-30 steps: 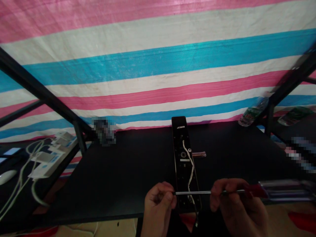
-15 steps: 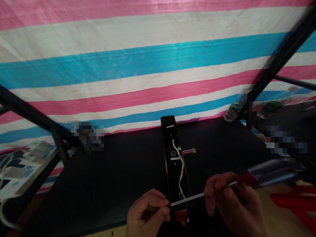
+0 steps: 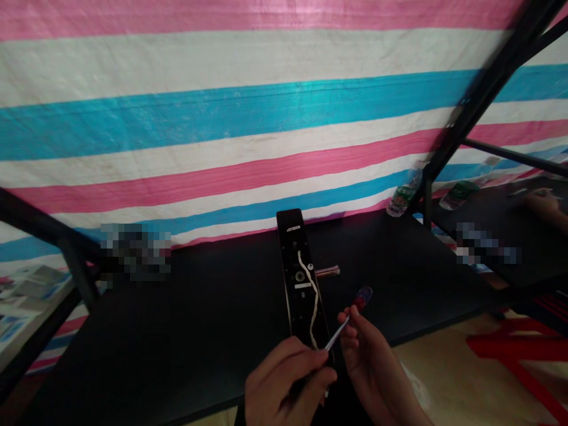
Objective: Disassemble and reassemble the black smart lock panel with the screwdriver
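A long black door-lock panel point(image 3: 296, 278) lies on the black table point(image 3: 186, 331), running away from me, with a white cable along its face and a metal handle point(image 3: 327, 271) sticking out to its right. My right hand point(image 3: 373, 367) is closed round a screwdriver point(image 3: 344, 322) with a red and clear handle, its shaft slanting down to the left. My left hand point(image 3: 284, 387) pinches the tip of the shaft just over the near end of the panel.
A striped pink, white and blue tarp point(image 3: 248, 118) hangs behind the table. Black frame bars cross at the left point(image 3: 75, 266) and right point(image 3: 470, 112). Two bottles point(image 3: 402, 195) stand at the back right. Another person's hand point(image 3: 544, 204) rests on the neighbouring table. A red stool point(image 3: 519, 355) sits on the floor at the right.
The view has swung to the right. My right hand has turned the screwdriver from lying level across the panel to pointing away from me, handle up; my left hand still pinches its tip.
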